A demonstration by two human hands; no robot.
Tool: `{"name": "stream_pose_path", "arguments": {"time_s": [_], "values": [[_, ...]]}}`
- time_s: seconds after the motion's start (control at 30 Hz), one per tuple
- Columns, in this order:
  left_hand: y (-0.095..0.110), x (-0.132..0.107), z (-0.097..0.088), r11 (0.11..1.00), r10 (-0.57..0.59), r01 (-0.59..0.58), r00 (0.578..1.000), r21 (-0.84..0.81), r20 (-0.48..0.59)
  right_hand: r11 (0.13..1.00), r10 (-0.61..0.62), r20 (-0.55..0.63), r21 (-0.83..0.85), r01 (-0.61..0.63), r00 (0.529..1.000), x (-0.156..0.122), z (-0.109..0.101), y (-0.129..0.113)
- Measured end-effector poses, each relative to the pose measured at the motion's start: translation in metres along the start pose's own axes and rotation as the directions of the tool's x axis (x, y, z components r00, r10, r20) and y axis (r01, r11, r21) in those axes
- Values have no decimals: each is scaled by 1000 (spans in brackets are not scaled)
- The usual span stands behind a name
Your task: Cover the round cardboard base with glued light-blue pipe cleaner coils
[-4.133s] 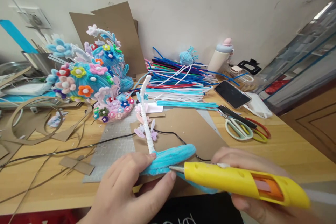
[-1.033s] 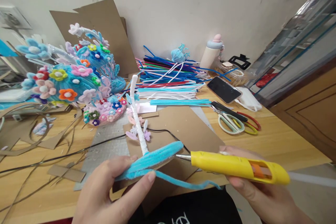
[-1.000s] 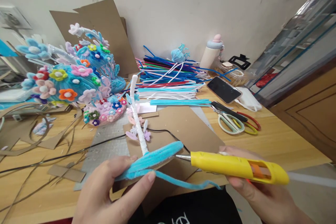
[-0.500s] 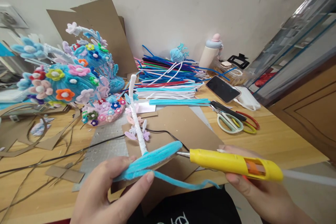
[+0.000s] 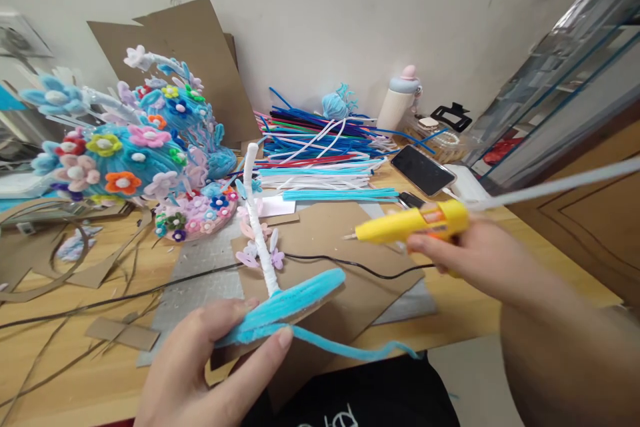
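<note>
My left hand pinches the near edge of a cardboard disc wrapped in light-blue pipe cleaner. A white wrapped stem with small pastel flowers rises from the disc, and a loose blue pipe-cleaner tail trails off to the right. My right hand is closed around a yellow glue gun, held up over the table to the right of the disc, nozzle pointing left and clear of the disc. The gun's black cord runs across the cardboard sheet.
A flower-covered blue pipe-cleaner piece stands at back left. A pile of coloured pipe cleaners, a phone, a bottle and cardboard sheets lie behind. Cardboard scraps litter the left of the wooden table.
My right hand has lifted the glue gun up and away to the right, off the disc's edge. My left hand keeps the disc in the same place.
</note>
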State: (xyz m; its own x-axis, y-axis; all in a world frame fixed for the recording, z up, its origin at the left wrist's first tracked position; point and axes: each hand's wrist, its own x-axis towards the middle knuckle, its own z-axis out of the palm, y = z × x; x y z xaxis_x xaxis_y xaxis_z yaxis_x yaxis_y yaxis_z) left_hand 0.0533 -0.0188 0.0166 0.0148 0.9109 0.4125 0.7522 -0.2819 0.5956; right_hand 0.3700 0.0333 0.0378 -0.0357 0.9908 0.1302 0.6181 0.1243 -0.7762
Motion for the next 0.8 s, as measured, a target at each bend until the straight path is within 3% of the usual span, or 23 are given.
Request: {"name": "stream_pose_path", "arguments": {"time_s": [0.07, 0.2, 0.3, 0.4, 0.5, 0.57, 0.67, 0.8], "values": [[1, 0, 1, 999, -24, 23, 1000, -30, -19, 987, 112, 146, 101, -128, 983, 18, 16, 15], [-1, -1, -1, 999, 0, 1, 1000, -32, 16, 958, 142, 307, 198, -209, 941, 41, 54, 43], [-4, -2, -4, 1000, 21, -21, 998, 0, 58, 955, 165, 347, 179, -238, 923, 49, 69, 57], [-5, -3, -3, 1000, 1, -1, 1000, 0, 26, 972, 190, 280, 83, -221, 941, 50, 67, 59], [-5, -5, -1, 1000, 2, -1, 1000, -25, 29, 990, 139, 125, 6, -141, 982, 35, 59, 36], [-4, -5, 0, 1000, 0, 1, 999, -21, 50, 998, 56, 88, 8, -57, 995, 13, 57, 10], [-2, -5, 1, 1000, -5, 5, 999, -5, 41, 983, -134, 237, 151, 100, 962, -28, 60, -29], [0, -1, -2, 999, 20, -22, 997, 25, 74, 944, -227, 320, 305, 127, 920, -59, 70, -53]]}}
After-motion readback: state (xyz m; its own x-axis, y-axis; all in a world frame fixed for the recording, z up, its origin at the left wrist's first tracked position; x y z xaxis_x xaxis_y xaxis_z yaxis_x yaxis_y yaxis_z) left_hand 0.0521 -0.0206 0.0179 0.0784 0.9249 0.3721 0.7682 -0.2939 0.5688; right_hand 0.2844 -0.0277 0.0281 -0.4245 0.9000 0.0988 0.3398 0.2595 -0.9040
